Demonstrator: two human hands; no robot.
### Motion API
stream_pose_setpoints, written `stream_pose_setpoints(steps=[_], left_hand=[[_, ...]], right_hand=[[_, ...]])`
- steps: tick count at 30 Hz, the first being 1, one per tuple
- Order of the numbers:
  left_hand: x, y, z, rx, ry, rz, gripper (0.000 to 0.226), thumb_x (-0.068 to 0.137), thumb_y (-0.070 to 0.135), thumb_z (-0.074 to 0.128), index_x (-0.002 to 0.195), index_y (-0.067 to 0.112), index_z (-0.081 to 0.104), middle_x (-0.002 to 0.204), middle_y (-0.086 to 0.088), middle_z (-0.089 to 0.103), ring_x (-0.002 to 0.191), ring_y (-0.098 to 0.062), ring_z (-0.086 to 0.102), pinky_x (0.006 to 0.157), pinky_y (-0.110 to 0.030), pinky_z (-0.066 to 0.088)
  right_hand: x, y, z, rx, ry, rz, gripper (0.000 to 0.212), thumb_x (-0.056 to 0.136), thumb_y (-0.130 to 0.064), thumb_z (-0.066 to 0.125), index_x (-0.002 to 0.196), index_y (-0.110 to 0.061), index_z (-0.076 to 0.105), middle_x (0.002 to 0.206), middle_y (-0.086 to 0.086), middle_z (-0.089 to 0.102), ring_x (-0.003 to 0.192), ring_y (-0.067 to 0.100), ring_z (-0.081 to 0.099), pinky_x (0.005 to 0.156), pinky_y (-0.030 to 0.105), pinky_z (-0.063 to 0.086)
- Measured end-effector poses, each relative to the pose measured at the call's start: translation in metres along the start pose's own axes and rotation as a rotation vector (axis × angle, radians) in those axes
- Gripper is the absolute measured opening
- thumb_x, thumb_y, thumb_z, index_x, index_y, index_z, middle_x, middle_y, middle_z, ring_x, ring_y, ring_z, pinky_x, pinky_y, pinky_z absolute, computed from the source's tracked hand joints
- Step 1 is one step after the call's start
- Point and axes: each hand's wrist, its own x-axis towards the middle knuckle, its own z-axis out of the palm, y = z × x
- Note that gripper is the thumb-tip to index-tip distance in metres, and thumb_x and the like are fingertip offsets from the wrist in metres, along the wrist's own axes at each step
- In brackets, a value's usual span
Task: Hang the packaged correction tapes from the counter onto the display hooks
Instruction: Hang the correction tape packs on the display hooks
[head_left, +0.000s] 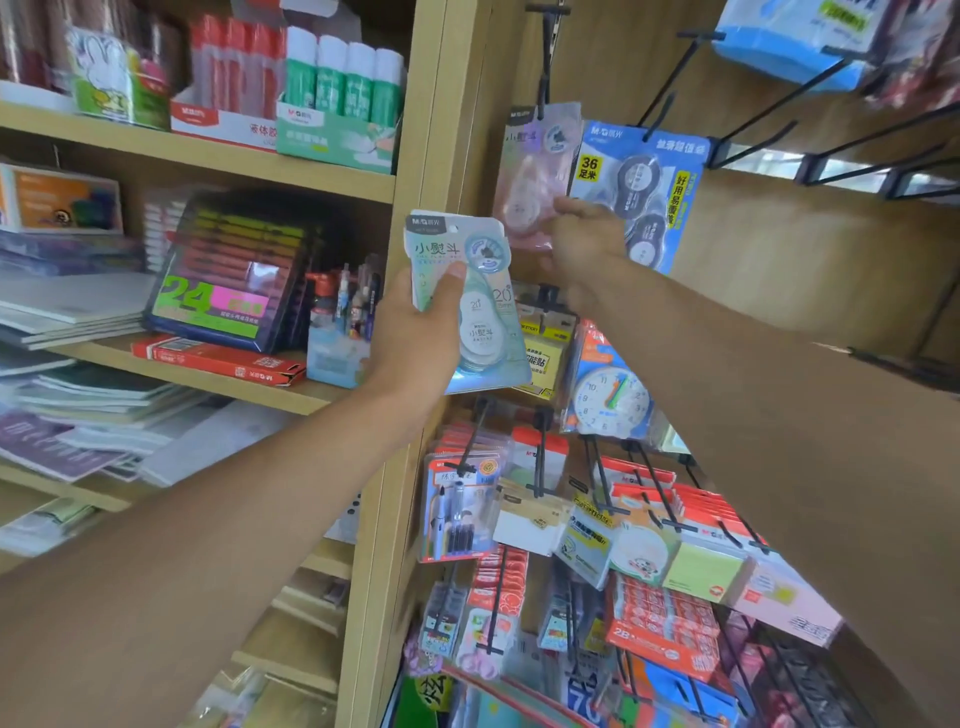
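My left hand (421, 327) grips a green packaged correction tape (467, 291) upright in front of the wooden post, thumb across its front. My right hand (582, 234) reaches up and holds the lower edge of a pink packaged correction tape (535, 171) that hangs on a black display hook (545, 57). Right beside it a blue pack of correction tapes (644, 182) hangs from another hook (670, 78). The counter is out of view.
Several bare black hooks (831, 135) stick out to the upper right. Below hang a toy clock (613, 395), sticky notes (701, 571) and eraser packs (665, 623). Left of the post (415, 156), shelves hold glue sticks (343, 78), a marker set (228, 270) and notebooks (78, 312).
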Motion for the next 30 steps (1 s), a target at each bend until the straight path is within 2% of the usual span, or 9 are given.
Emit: stream_pose_setpoints(steps=[2,5,7,14,19,23,25,27,30], left_hand=[[-0.003,0.001,0.004,-0.005,0.003,-0.002,0.022,0.104,0.036,0.055,0.119,0.024,0.064,0.106,0.012,0.074,0.093,-0.004,0.072,0.074,-0.019,0.057],[-0.006,0.003,0.012,-0.008,0.019,0.011,0.026,0.103,0.036,0.056,0.122,0.021,0.065,0.109,0.008,0.074,0.096,-0.007,0.072,0.078,-0.022,0.056],[-0.01,0.004,0.016,0.004,0.022,0.027,0.027,0.103,0.036,0.056,0.122,0.019,0.065,0.106,0.01,0.074,0.093,-0.004,0.071,0.074,-0.018,0.054],[-0.024,0.009,0.032,-0.002,0.086,0.061,0.023,0.102,0.037,0.057,0.116,0.018,0.062,0.094,0.011,0.068,0.075,0.004,0.064,0.059,-0.006,0.046],[-0.037,0.014,0.045,-0.042,0.091,0.061,0.028,0.097,0.035,0.067,0.118,0.016,0.066,0.106,0.006,0.076,0.095,-0.009,0.074,0.083,-0.028,0.059],[-0.045,0.014,0.047,-0.047,0.053,0.059,0.023,0.096,0.036,0.069,0.114,0.022,0.067,0.108,0.006,0.077,0.098,-0.011,0.074,0.09,-0.036,0.061],[-0.047,0.016,0.048,-0.046,0.064,0.023,0.026,0.1,0.043,0.06,0.117,0.024,0.066,0.106,0.009,0.075,0.096,-0.009,0.072,0.087,-0.028,0.059],[-0.046,0.019,0.046,-0.027,0.086,-0.065,0.035,0.103,0.05,0.048,0.122,0.025,0.063,0.101,0.012,0.071,0.088,-0.005,0.067,0.076,-0.017,0.054],[-0.043,0.021,0.04,-0.059,0.093,-0.211,0.05,0.1,0.063,0.039,0.125,0.028,0.065,0.111,0.004,0.074,0.098,-0.018,0.07,0.085,-0.033,0.056]], right_hand=[[-0.007,0.006,-0.008,-0.035,0.015,-0.001,0.033,0.082,-0.015,0.066,0.114,-0.025,0.072,0.11,0.001,0.073,0.103,0.026,0.071,0.093,0.045,0.059],[-0.031,0.01,-0.021,-0.04,-0.069,-0.059,0.013,0.089,-0.019,0.07,0.101,-0.023,0.071,0.1,0.001,0.074,0.094,0.026,0.071,0.082,0.04,0.059],[-0.053,0.012,-0.031,-0.026,-0.165,-0.114,0.006,0.09,-0.024,0.073,0.094,-0.022,0.07,0.1,0.002,0.075,0.092,0.024,0.072,0.088,0.043,0.058],[-0.107,0.013,-0.066,-0.127,-0.251,-0.159,0.044,0.08,-0.044,0.084,0.112,-0.017,0.07,0.103,0.002,0.075,0.09,0.011,0.073,0.079,0.024,0.057],[-0.118,0.016,-0.082,-0.067,-0.359,-0.133,0.039,0.083,-0.031,0.084,0.112,-0.009,0.071,0.086,-0.003,0.075,0.066,-0.003,0.069,0.057,0.009,0.048],[-0.114,0.016,-0.093,0.034,-0.419,-0.038,0.035,0.087,-0.023,0.081,0.117,-0.007,0.072,0.102,0.005,0.078,0.082,0.012,0.076,0.062,0.022,0.056],[-0.108,0.02,-0.096,0.009,-0.466,-0.005,0.035,0.088,-0.025,0.079,0.118,-0.009,0.072,0.111,0.01,0.077,0.092,0.023,0.076,0.069,0.032,0.059],[-0.106,0.021,-0.101,-0.015,-0.494,0.01,0.034,0.089,-0.024,0.078,0.12,-0.012,0.072,0.113,0.01,0.077,0.091,0.021,0.075,0.07,0.032,0.058],[-0.104,0.023,-0.107,-0.009,-0.495,0.016,0.031,0.09,-0.021,0.076,0.12,-0.016,0.073,0.113,0.006,0.077,0.093,0.019,0.074,0.077,0.032,0.06]])
